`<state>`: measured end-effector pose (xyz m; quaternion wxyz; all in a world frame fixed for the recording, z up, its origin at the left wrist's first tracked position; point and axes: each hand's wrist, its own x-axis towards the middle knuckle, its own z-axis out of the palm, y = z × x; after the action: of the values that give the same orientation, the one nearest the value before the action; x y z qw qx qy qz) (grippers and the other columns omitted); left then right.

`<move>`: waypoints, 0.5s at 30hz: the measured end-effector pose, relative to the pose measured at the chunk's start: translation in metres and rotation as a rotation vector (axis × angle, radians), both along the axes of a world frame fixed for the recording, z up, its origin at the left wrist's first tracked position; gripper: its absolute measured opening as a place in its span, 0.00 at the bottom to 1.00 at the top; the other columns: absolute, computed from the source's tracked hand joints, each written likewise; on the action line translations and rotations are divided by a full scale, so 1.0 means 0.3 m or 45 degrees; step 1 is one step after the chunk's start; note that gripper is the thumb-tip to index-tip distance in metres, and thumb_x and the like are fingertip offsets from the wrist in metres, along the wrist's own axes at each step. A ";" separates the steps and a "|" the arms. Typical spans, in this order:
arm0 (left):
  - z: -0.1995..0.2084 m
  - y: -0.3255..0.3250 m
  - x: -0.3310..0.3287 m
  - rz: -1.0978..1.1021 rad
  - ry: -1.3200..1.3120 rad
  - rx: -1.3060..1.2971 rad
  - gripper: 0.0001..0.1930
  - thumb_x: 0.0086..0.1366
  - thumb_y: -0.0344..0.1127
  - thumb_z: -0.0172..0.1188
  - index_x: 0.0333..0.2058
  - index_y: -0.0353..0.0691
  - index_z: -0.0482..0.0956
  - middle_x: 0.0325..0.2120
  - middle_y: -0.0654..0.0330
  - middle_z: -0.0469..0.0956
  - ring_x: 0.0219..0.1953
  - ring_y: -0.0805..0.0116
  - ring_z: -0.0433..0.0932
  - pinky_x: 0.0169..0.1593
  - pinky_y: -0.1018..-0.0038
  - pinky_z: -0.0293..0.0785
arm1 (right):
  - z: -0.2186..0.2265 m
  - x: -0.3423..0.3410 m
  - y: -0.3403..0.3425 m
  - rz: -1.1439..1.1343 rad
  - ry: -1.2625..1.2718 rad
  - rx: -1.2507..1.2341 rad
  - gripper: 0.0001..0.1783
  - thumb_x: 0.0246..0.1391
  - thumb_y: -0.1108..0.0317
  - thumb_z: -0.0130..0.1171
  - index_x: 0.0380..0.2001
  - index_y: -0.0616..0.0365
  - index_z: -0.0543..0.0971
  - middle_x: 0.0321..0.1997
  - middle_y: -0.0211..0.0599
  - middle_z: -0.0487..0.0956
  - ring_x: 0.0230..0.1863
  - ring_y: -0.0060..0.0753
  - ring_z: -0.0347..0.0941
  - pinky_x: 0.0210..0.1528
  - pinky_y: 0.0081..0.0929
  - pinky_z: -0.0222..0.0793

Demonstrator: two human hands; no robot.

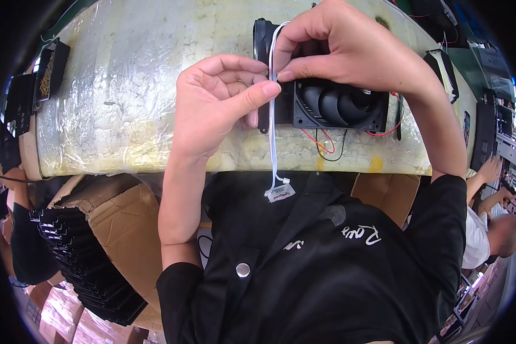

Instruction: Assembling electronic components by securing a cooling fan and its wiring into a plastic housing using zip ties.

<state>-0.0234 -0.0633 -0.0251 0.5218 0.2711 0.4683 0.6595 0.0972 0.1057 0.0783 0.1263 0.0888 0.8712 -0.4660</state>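
Note:
Both my hands pinch a white multi-strand cable above the front part of the table. My left hand is closed on it between thumb and fingers. Just beside, my right hand grips the same cable with thumb and forefinger. The cable loops over the top of a black housing and hangs past the table edge. At its lower end are a small white connector and a label tag. A black fan lies under my right hand, with red and black wires trailing from it.
The plastic-covered table stretches ahead. A black bin of small parts stands at its left edge, another black tray at the right. Below left, a cardboard box holds stacked black parts. Other people sit on both sides.

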 end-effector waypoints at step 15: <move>-0.012 -0.008 -0.019 -0.027 0.025 0.008 0.13 0.53 0.24 0.72 0.35 0.28 0.78 0.29 0.52 0.83 0.22 0.80 0.76 0.20 0.86 0.66 | 0.001 -0.004 0.017 0.133 0.003 0.045 0.13 0.56 0.72 0.61 0.44 0.64 0.81 0.35 0.45 0.83 0.32 0.38 0.79 0.38 0.27 0.72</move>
<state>-0.0290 -0.0658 -0.0285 0.5231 0.2840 0.4686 0.6527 0.0960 0.1109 0.0787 0.1478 0.0448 0.8829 -0.4434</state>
